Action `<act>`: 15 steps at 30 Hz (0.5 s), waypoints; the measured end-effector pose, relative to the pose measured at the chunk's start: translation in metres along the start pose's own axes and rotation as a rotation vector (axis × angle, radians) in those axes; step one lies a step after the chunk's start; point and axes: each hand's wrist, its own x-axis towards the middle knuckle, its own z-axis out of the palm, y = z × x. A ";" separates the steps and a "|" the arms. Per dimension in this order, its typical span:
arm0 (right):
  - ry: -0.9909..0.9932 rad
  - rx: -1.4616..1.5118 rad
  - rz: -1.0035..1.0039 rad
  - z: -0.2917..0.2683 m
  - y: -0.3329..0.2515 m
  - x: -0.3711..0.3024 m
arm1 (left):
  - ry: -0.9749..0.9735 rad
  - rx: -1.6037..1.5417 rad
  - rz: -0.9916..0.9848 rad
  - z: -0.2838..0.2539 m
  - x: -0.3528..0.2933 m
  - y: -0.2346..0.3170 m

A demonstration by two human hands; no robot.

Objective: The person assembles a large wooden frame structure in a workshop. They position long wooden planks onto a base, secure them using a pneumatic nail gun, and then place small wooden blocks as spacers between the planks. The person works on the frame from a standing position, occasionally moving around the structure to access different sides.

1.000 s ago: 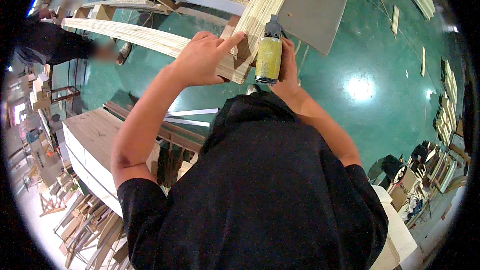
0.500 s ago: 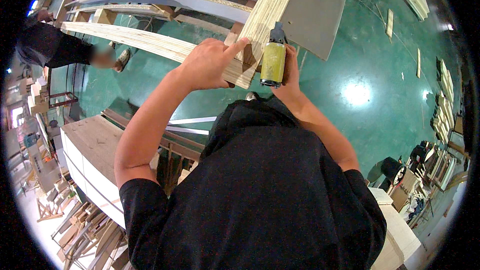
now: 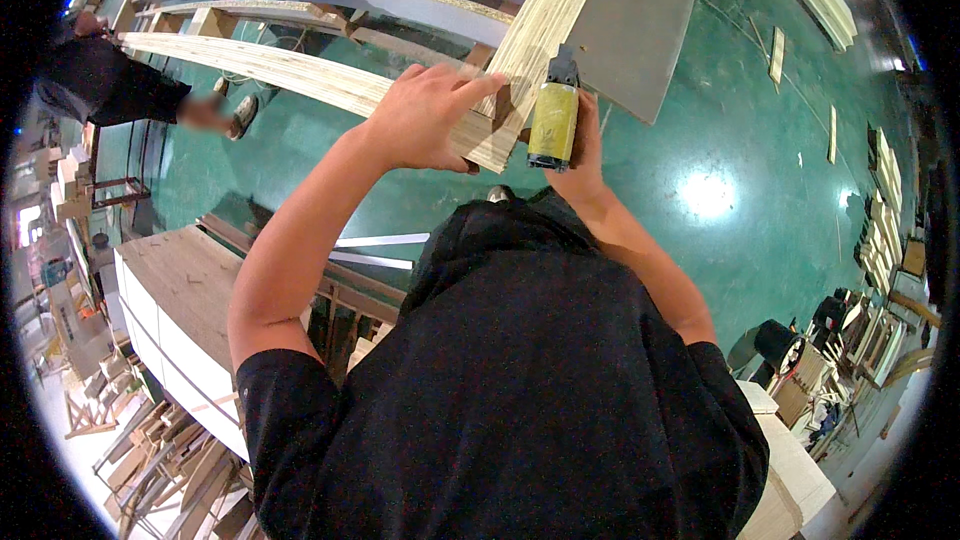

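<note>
My left hand (image 3: 425, 118) grips the near end of a long plywood strip (image 3: 280, 70), thumb and fingers around its edges. This end meets a second plywood strip (image 3: 548, 20) at a corner, and my index finger reaches across onto it. My right hand (image 3: 587, 140) is wrapped around a nail gun (image 3: 553, 125) with a yellow-green body and black ends. The tool partly hides the fingers. Its black head lies beside the second strip, close to the corner; whether it touches the wood I cannot tell.
A grey panel (image 3: 640, 25) lies right of the strips. Long slats (image 3: 400, 0) stretch across the far left. Another person (image 3: 110, 85) stands by the strip's far end. A wood-topped white stack (image 3: 180, 280) stands at left; scrap wood (image 3: 180, 470) lies lower left. Offcuts (image 3: 885, 200) lie far right.
The nail gun has tipped slightly and shifted a little to the right with my right hand. My left hand keeps its grip at the corner.
</note>
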 end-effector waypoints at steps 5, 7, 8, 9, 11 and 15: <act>-0.012 0.058 0.005 0.001 -0.005 0.000 | 0.157 0.010 0.130 0.002 0.003 -0.004; -0.014 0.092 0.036 0.002 -0.008 0.000 | 0.117 -0.082 0.166 0.005 0.005 -0.010; -0.010 0.046 0.030 0.000 -0.006 -0.001 | 0.065 -0.093 0.124 0.004 0.005 -0.009; -0.008 0.000 0.024 -0.004 -0.003 -0.002 | 0.013 -0.105 0.081 0.001 0.006 -0.008; -0.019 0.049 0.085 -0.006 -0.012 -0.001 | -0.037 -0.112 0.038 -0.001 0.005 -0.007; -0.124 -0.311 0.072 -0.017 -0.064 0.012 | -0.031 -0.108 0.047 0.003 0.002 -0.012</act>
